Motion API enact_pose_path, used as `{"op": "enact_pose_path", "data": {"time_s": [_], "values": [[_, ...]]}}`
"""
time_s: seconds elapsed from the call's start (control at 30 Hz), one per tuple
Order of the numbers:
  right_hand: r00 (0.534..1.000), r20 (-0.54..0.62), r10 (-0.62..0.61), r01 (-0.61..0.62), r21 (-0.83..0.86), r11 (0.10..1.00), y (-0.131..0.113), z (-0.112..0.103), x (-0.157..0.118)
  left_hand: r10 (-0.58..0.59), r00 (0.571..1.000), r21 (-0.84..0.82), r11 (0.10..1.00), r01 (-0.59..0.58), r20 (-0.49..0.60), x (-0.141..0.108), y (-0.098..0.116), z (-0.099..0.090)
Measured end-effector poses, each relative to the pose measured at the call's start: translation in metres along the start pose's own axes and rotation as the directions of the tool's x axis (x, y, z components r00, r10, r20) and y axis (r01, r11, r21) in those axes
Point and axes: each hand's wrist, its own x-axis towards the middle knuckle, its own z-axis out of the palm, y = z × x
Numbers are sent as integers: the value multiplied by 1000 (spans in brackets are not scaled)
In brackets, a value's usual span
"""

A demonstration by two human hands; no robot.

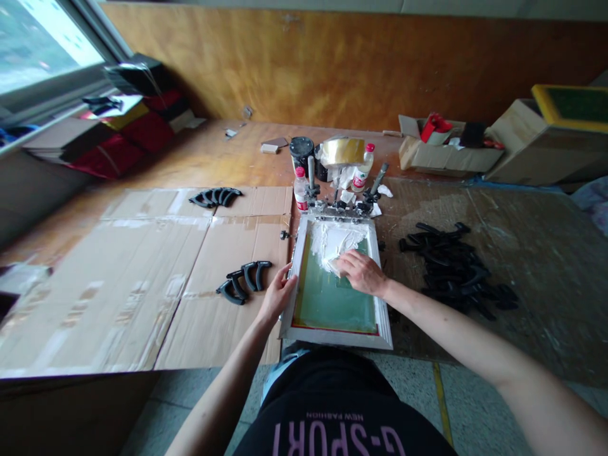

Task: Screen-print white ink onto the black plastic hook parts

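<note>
A framed screen (337,307) with a green mesh and pale metal edges lies in front of me, clamped at its far end to a metal hinge (339,212). White paste (332,237) covers the far part of the mesh. My right hand (361,272) is closed over the mesh at the paste's near edge, pinching a small whitish thing (334,265) that its fingers partly hide. My left hand (281,290) holds the left edge of the frame, fingers wrapped against its side.
Curved black parts lie on cardboard (190,253) at left, in a near group (244,282) and a far group (216,197). A black pile (456,269) is at right. Bottles (301,190), a black tub (301,152) and a tape roll (349,152) stand behind the hinge.
</note>
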Motion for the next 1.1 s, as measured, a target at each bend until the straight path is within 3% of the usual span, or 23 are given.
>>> {"op": "enact_pose_path", "data": {"time_s": [0.07,0.13,0.23,0.3,0.37,0.43,0.47,0.5,0.53,0.63,0.7,0.73,0.8,0.87,0.93,1.0,1.07,1.1], "values": [[1000,-6,29,-29,49,998,5,-8,10,2,1000,10,1000,-2,18,-2,4,-1],[990,-38,135,-132,72,989,18,-20,31,18,999,34,999,-19,34,-6,13,-5],[927,-93,364,-363,32,931,50,-41,60,73,996,31,997,-74,44,-15,38,-12],[846,-158,509,-513,17,858,78,-54,62,96,994,-7,995,-96,61,-17,59,-14],[727,-257,637,-646,57,761,104,-62,47,154,985,-102,984,-146,75,-14,81,-10],[583,-301,755,-759,130,638,121,-58,23,302,952,-248,927,-281,48,-5,103,-1],[537,-282,795,-790,160,591,124,-51,10,373,928,-309,886,-347,25,0,114,4],[529,-236,815,-800,183,572,122,-40,-2,417,909,-351,853,-386,16,5,124,9],[564,-174,807,-783,197,590,117,-28,-11,433,901,-376,838,-396,15,10,133,15],[806,-8,592,-580,186,793,84,12,-24,373,927,-423,835,-352,-36,16,141,29],[881,25,473,-473,114,874,54,28,-22,291,952,-456,838,-300,-92,11,125,40],[889,16,458,-458,74,886,38,31,-20,209,976,-456,864,-216,-67,6,110,47],[891,-29,454,-453,36,891,3,32,-13,-21,994,-409,910,62,103,-7,75,61],[933,-57,355,-353,45,935,-29,29,-8,-204,950,-365,887,282,237,-20,38,72],[987,-39,154,-150,87,985,-44,28,-7,-272,935,-378,861,342,227,-29,8,71],[998,-34,57,-52,134,990,-31,25,-14,-271,956,-368,882,293,111,-29,-14,49],[971,-66,232,-224,111,968,13,20,-31,-253,965,-298,928,223,-67,-22,-33,6],[906,-95,413,-410,53,911,43,16,-43,-246,951,-262,946,192,-189,-17,-43,-21]]}}
